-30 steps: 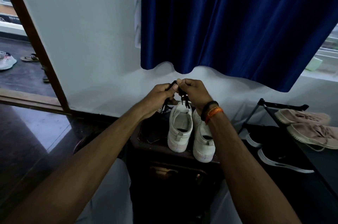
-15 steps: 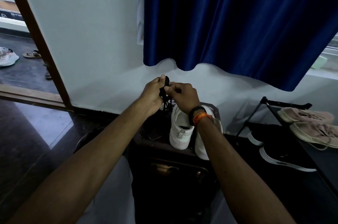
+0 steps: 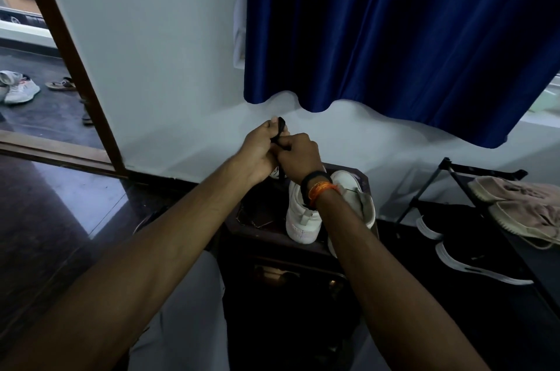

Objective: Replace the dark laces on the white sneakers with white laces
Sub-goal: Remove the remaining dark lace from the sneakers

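Two white sneakers stand heels toward me on a dark wooden stand (image 3: 303, 249): the left sneaker (image 3: 301, 216) and the right sneaker (image 3: 353, 204). Both hands are raised above their toes. My left hand (image 3: 260, 152) pinches a dark lace (image 3: 279, 130), whose loop sticks up above the thumb. My right hand (image 3: 300, 155) grips the same lace just below, and a strand hangs down toward the shoes. The sneakers' fronts are hidden behind my hands. No white laces are in view.
A black shoe rack (image 3: 454, 189) at the right holds beige shoes (image 3: 521, 204) and black sneakers (image 3: 472, 258). A blue curtain (image 3: 394, 37) hangs above. A doorway at the left shows a pale sneaker (image 3: 19, 90) and sandals (image 3: 60, 84) outside.
Both hands have risen and shifted slightly left, drawing the dark lace upward from the sneakers. The camera has tipped a little.
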Tool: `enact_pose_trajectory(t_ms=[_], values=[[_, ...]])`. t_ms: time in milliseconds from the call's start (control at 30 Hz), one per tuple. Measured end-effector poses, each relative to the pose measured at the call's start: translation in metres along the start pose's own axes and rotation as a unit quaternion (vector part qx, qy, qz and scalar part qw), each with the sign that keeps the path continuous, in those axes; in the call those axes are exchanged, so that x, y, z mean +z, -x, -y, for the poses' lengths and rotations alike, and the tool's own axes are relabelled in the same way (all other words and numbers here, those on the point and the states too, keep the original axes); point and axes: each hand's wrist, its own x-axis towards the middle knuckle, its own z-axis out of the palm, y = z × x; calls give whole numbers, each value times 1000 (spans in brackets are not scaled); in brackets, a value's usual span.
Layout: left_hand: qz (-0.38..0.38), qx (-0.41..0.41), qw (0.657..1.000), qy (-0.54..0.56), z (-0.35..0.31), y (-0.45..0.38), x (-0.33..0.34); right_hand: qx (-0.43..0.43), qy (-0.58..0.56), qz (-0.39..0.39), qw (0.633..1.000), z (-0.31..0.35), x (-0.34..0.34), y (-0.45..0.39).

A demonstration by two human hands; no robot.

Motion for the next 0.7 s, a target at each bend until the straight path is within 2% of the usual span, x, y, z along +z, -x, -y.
enact_pose_trajectory(t_ms=[100,233,433,567,700], values=[[2,3,1000,-1,-1,0,-10,2,47,-1,999,-7,-1,-5],[-21,-8,1000,-6,-1,-3,-33,13,101,62,993,-15,-12,-13],[-91,-62,983,147,11,0,-38,9,62,88,994,-10,12,-7],[-105,-70,978,164,13,0,-38,-1,90,114,989,-15,27,-3],[-84,-93,974,189,13,1,-40,22,49,101,993,-16,24,-2]])
